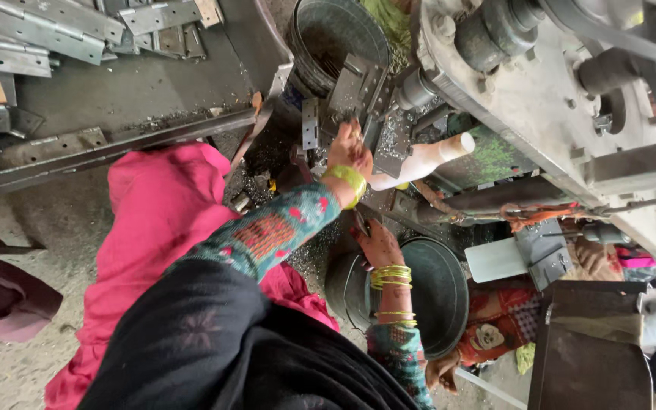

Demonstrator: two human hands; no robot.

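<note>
Up top, the left hand (349,148) clasps a metal bracket (358,89); the right hand (378,243) hangs half-open above a basin (438,292).

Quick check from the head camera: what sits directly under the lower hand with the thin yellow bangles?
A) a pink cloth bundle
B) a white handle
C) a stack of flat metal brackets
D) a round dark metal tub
D: the right hand hangs over the rim of the round dark metal tub; the metal brackets lie far off at upper left.
</note>
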